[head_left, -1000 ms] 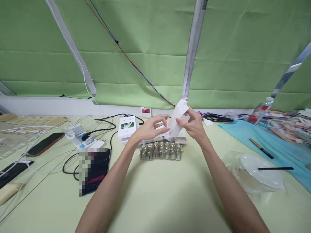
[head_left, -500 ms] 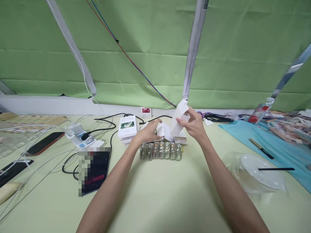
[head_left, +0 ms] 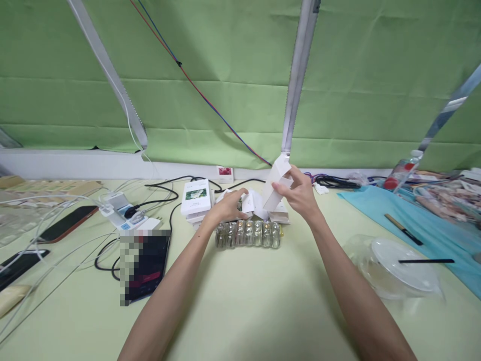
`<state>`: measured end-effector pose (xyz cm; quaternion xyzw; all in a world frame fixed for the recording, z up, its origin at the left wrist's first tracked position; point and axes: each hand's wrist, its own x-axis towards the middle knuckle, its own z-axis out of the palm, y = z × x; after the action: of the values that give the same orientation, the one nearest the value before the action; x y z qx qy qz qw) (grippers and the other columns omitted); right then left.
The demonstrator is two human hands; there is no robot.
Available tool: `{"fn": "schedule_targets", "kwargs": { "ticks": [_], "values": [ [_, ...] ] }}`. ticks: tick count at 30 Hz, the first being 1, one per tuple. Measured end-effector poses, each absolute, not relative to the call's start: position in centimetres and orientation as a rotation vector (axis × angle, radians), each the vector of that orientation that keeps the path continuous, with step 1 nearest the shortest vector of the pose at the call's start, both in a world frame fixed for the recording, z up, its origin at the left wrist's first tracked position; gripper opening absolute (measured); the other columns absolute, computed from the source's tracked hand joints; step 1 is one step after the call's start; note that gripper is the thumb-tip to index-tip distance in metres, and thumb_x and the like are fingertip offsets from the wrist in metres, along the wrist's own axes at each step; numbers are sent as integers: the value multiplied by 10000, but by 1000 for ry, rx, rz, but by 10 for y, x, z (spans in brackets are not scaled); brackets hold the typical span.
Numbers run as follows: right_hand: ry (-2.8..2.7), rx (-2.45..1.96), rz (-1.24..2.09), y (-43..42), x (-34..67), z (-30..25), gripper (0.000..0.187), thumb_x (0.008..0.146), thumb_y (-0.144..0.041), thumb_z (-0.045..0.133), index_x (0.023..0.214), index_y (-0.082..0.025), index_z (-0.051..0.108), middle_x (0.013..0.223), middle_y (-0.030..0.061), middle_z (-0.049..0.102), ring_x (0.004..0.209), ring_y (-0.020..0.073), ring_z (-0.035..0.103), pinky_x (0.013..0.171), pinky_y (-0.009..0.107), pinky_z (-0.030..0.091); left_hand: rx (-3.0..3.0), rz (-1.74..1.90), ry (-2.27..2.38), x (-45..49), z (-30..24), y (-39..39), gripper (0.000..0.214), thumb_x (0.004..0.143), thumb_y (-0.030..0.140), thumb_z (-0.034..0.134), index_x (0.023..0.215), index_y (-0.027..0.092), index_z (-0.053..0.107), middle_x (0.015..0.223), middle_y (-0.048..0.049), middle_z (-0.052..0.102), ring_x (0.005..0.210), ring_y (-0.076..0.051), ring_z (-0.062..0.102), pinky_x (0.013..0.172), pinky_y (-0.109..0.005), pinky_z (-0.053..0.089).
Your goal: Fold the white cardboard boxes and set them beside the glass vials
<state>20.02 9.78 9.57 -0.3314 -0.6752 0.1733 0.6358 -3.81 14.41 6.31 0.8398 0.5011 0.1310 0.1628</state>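
My right hand (head_left: 296,193) is closed round a white carton (head_left: 273,189), held tilted above the table with its top flaps open. My left hand (head_left: 228,204) reaches over the pile, thumb and fingers curved round a white box (head_left: 247,201) that lies flat and shows a bit of green picture. In front of both hands stands a row of several small clear glass bottles (head_left: 248,234) with gold-coloured tops. Beside my left hand lies a white box with a green plant picture (head_left: 196,196), stacked on other boxes. More white cartons (head_left: 280,214) sit under the held carton.
To the left are a power strip (head_left: 141,223), tangled cables, a dark tablet (head_left: 148,265) and phones (head_left: 69,223). On the right lie a lidded plastic bowl (head_left: 402,263), a blue cloth (head_left: 376,200) and a knife (head_left: 404,229). A bottle (head_left: 404,170) leans behind.
The fingers of my left hand have come down and closed a little round the flat box. My right hand holds the carton almost still.
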Motion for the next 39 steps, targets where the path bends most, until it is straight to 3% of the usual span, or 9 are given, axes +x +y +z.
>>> {"fn": "schedule_targets", "kwargs": {
  "ticks": [7,14,18,23,28,34,39],
  "values": [
    [-1525,-763,389,96,200,99,168,741,-338,763,820,-232,658,963,12,642,881,198,577,790,327,452,2438,580,1245,-38,76,141,594,727,377,787,1257,224,567,1310,-95,634,1191,-302,585,1007,-422,466],
    [-1396,-738,503,87,197,112,224,699,-384,792,807,-222,679,819,0,645,782,190,570,733,327,478,2209,932,1035,-42,97,132,611,749,474,798,1275,233,600,1398,-87,609,1275,-275,583,1122,-429,430],
    [-1271,-710,613,83,200,116,321,689,-450,810,889,-222,706,868,20,694,800,205,599,723,333,499,2075,969,947,-44,103,131,624,740,464,825,1283,229,628,1409,-105,611,1310,-289,567,1153,-465,406],
    [-1167,-635,726,84,205,116,352,711,-474,807,957,-239,717,914,10,706,809,187,632,724,301,525,1935,973,776,-45,105,129,600,762,430,829,1294,218,646,1418,-131,615,1248,-295,614,1080,-464,469],
    [-1056,-566,809,84,205,119,358,670,-461,838,941,-256,725,884,-13,699,815,166,640,692,252,534,1801,1065,734,-47,102,129,563,816,517,766,1293,232,677,1391,-110,644,1234,-291,619,963,-352,515],
    [-1014,-550,910,79,204,125,383,637,-497,853,883,-250,694,916,-7,721,847,179,682,720,264,568,1426,1105,787,-39,98,131,713,770,757,659,1183,178,726,1042,-107,780,896,-281,728,694,-310,551],
    [-1031,-549,929,77,203,124,416,672,-534,823,943,-252,679,981,16,742,952,227,708,796,320,600,1248,961,879,-32,99,125,684,848,763,551,1124,165,735,857,-101,784,758,-268,734,604,-308,542]
  ]
}}
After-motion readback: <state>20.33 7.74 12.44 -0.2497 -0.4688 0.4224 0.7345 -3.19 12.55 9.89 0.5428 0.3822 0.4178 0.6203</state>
